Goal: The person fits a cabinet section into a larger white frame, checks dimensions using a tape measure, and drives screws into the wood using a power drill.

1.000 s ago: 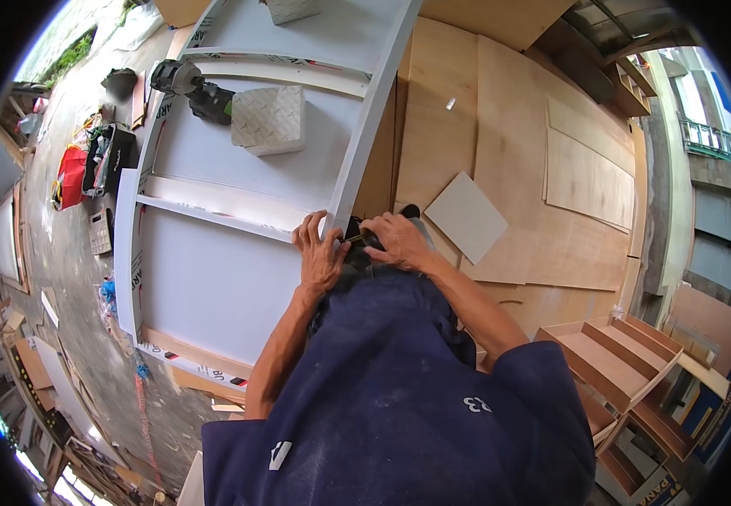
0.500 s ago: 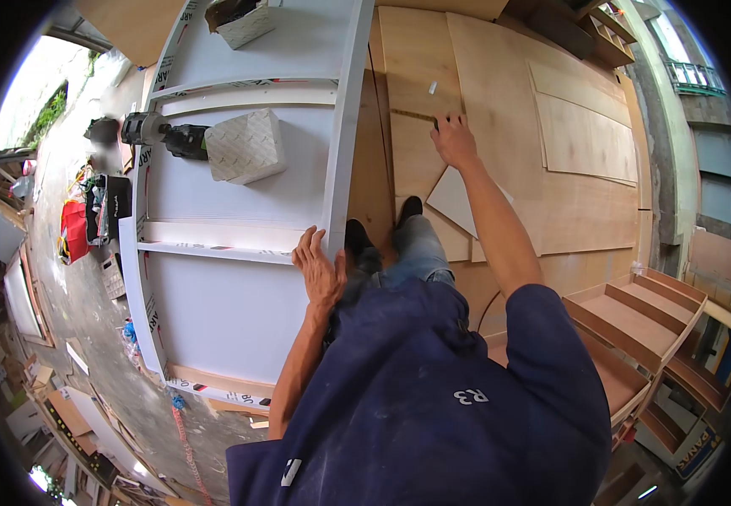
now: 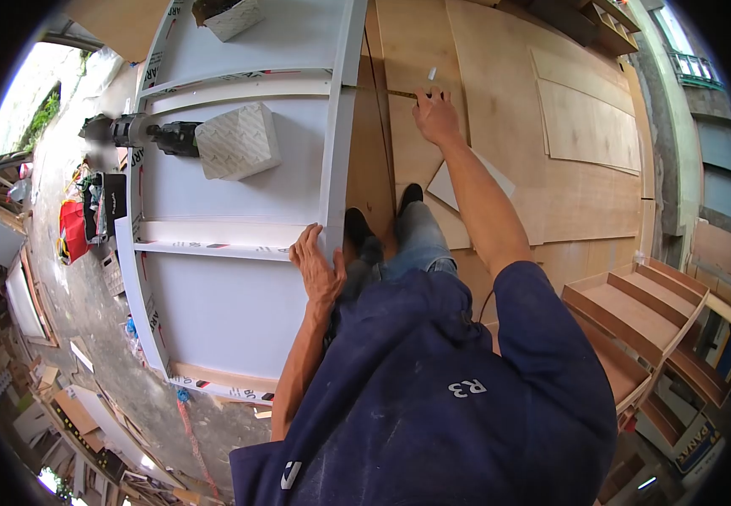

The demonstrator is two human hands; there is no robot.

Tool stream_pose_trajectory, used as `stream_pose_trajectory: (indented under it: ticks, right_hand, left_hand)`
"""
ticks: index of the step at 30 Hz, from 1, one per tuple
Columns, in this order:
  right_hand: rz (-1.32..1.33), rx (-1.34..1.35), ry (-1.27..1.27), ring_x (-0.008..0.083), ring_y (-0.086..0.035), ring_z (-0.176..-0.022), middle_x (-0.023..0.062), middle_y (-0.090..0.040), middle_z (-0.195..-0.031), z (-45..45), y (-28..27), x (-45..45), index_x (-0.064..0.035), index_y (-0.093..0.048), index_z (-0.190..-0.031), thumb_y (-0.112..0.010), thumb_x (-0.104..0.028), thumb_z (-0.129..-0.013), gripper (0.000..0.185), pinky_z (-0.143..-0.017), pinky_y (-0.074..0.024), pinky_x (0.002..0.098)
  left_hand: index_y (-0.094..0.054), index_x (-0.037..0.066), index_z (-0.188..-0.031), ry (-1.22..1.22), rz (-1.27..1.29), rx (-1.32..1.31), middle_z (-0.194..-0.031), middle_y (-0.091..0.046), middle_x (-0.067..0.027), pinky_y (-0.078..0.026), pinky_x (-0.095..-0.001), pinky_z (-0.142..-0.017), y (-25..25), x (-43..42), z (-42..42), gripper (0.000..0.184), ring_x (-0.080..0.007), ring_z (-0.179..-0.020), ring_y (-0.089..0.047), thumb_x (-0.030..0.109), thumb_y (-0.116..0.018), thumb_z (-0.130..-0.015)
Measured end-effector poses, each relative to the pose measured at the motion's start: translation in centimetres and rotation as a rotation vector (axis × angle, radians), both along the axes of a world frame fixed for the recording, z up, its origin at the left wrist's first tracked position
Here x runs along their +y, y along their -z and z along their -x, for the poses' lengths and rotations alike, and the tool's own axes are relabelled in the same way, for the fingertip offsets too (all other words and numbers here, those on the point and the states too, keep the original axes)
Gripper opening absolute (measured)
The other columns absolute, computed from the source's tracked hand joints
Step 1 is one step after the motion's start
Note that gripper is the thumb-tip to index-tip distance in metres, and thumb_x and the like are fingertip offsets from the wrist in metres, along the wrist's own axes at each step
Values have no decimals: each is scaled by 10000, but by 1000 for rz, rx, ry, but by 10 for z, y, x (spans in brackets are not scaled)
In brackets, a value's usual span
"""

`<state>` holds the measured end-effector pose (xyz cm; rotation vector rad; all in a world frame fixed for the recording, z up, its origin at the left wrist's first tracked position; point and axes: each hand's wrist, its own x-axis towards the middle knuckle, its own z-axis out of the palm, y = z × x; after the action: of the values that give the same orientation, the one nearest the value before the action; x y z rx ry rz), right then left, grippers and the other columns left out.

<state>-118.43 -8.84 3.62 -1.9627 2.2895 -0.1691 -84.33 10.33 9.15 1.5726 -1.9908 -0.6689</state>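
Observation:
My left hand (image 3: 319,266) rests on the near side rail of the white panel frame (image 3: 341,152), where a crosspiece meets it; its fingers are spread and hold nothing. Over the plywood on the right, my right hand (image 3: 437,114) is closed on a tape measure, mostly hidden by the fingers. A thin strip of its blade (image 3: 401,94) reaches left from the hand toward the frame. On the frame's panel lie a patterned box-like block (image 3: 239,142) and a black power drill (image 3: 175,138) touching it.
A pale square board (image 3: 471,182) lies on the plywood sheets (image 3: 500,110). Wooden drawer boxes (image 3: 635,308) stand at the lower right. A red bag (image 3: 72,229) and a black tool bag (image 3: 114,198) sit on the floor at the left. My feet are between frame and plywood.
My right hand has moved from beside my left hand, out and forward over the plywood, with the tape blade now visible. My left hand has stayed on the frame's rail.

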Motion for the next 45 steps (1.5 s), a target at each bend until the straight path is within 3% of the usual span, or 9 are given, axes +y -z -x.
stream_pose_trajectory:
  ticks: [12, 27, 40, 43, 45]
  right_hand:
    - [-32, 22, -36, 466, -479, -1167, 200, -527, -1225, 1, -2, -5, -125, -495, -1255, -533, -248, -916, 363, -824, -540, 534]
    - [-49, 22, -20, 446, -453, -1193, 203, -508, -1291, 3, -4, -9, -147, -510, -1277, -515, -232, -914, 373, -901, -493, 533]
    - [12, 44, -55, 441, -484, -1130, 208, -512, -1256, 5, 0, -6, -140, -509, -1268, -519, -224, -907, 371, -861, -499, 540]
    - [15, 43, -45, 437, -484, -1132, 210, -514, -1255, 3, 1, -5, -136, -521, -1259, -524, -224, -903, 366, -871, -494, 541]
    - [51, 16, -21, 446, -483, -1137, 218, -549, -1221, 2, 0, -4, -122, -516, -1286, -579, -266, -896, 420, -992, -407, 518]
  left_hand:
    - [-414, 23, -1320, -9, -11, -4, -1302, -494, -189, -209, -475, -1076, 2, 0, 1, 590, -331, -1239, -439, 54, -641, -776]
    - [-404, 34, -1327, -33, -28, -3, -1302, -507, -158, -198, -481, -1080, 3, -1, 1, 609, -303, -1251, -445, 72, -637, -766]
    - [-394, 12, -1329, -34, -41, 24, -1310, -501, -172, -202, -469, -1089, 4, 0, 0, 630, -323, -1245, -439, 49, -632, -747]
    - [-401, 34, -1326, -48, -26, 47, -1297, -509, -151, -202, -484, -1083, 5, 1, -1, 631, -304, -1246, -450, 29, -618, -733]
    - [-399, 25, -1326, -46, -7, 68, -1280, -513, -155, -208, -482, -1082, 6, 1, -2, 648, -312, -1230, -455, 20, -607, -712]
